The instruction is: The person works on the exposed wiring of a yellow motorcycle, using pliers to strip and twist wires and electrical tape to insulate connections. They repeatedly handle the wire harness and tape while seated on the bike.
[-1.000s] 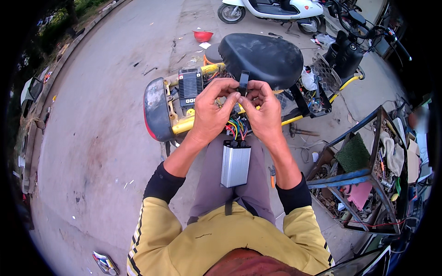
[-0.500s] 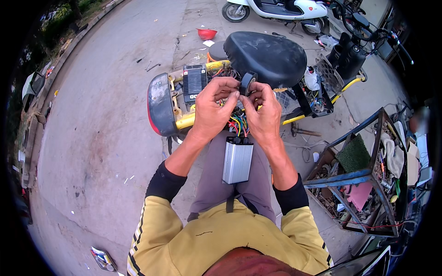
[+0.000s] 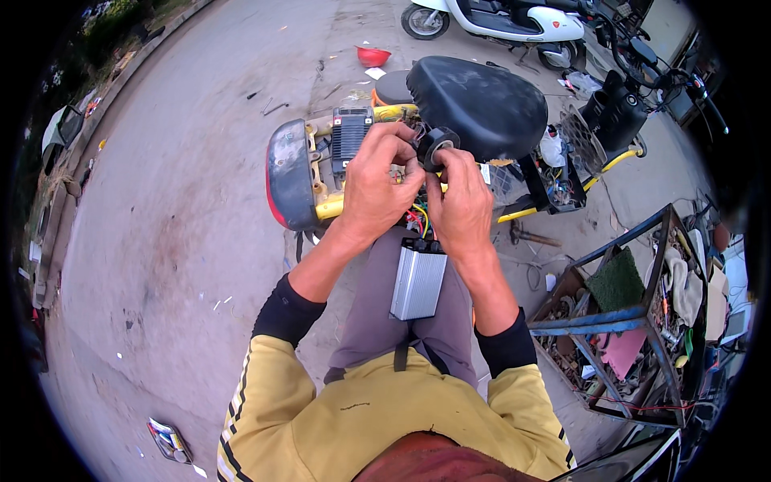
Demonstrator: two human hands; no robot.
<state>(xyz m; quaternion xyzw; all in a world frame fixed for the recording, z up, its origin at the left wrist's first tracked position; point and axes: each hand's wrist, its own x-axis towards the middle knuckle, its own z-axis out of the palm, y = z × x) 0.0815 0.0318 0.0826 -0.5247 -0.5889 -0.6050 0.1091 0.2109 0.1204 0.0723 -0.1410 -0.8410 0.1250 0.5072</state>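
Both hands meet over the wiring of a yellow-framed scooter. My right hand (image 3: 461, 197) grips a roll of black tape (image 3: 438, 149), now tilted to show its inner ring. My left hand (image 3: 377, 181) is pinched just left of the roll, on something too small and hidden to name. A silver finned controller box (image 3: 418, 283) rests on my thighs, with coloured wires (image 3: 420, 217) running up under my hands. Behind them are the scooter's black seat (image 3: 478, 100), its dark rear end piece (image 3: 291, 173) and a black finned unit (image 3: 349, 136) on the frame.
At right stands a blue metal cart rim (image 3: 586, 321) full of scrap. A hammer (image 3: 530, 235) and a red helmet (image 3: 373, 56) lie on the concrete. A white scooter (image 3: 498, 28) is parked behind. A small tool tray (image 3: 170, 440) sits at lower left.
The tape roll has turned from edge-on to showing its ring. My fingers have shifted around it, the left hand curling tighter. The scene has moved slightly rightward in view.
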